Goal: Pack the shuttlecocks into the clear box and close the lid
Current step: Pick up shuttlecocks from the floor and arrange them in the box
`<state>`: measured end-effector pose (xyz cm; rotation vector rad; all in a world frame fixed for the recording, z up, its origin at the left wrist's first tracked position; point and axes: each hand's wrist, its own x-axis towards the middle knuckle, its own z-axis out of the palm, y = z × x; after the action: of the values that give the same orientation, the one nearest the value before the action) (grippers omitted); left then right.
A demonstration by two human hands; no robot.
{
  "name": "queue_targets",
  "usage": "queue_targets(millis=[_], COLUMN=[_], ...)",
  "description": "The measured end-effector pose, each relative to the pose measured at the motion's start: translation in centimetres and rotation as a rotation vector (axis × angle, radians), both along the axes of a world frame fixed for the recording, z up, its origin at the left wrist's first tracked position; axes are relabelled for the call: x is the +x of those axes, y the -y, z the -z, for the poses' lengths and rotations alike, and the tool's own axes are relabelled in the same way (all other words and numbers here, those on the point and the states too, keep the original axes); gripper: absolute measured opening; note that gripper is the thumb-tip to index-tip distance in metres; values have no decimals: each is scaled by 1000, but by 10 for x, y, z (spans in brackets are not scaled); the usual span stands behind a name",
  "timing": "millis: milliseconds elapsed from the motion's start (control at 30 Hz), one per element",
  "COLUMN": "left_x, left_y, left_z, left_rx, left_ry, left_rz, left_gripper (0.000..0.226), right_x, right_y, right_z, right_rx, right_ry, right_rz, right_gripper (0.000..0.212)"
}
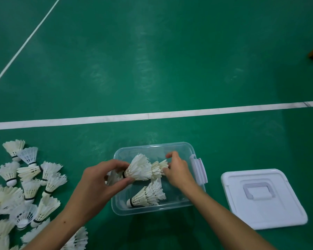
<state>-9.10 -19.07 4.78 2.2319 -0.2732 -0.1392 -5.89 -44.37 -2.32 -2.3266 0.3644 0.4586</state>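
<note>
Over the clear box (153, 207), the left hand (99, 179) pinches a shuttlecock (139, 168) at its cork end; the right hand (177, 170) has fingers curled on feathers of another shuttlecock (159, 167) at 3 o'clock of it. Loose shuttlecocks (25, 186) lie at 9 o'clock of the box, the white lid (278, 217) at 3 o'clock

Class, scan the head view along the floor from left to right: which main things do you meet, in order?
Pile of loose shuttlecocks → left hand → clear box → white lid.
</note>
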Motion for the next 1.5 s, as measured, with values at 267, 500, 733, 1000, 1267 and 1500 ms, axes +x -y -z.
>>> queue_targets(millis=[267,500,733,1000,1267,1500], left_x=[37,46,66,70,64,64], left_y=[51,64,71,71,71,63], left_z=[13,40,73,88,82,68], left_rx=[178,145,522,514,486,302], left_ry=[117,11,-332,-403,-325,-184], left_rz=[135,340,674,703,742,608], left_gripper=[24,43,62,52,47,57], right_x=[-31,-38,-51,-50,-32,-15], right_y=[9,24,29,22,9,3], right_z=[-82,-64,-52,-33,-14,0], right_rx=[370,32,-202,-233,-73,-21], right_ry=[342,364,328,210,-71,-259], right_rz=[73,10,-59,-181,-240,-229], right_gripper=[36,61,68,73,75,70])
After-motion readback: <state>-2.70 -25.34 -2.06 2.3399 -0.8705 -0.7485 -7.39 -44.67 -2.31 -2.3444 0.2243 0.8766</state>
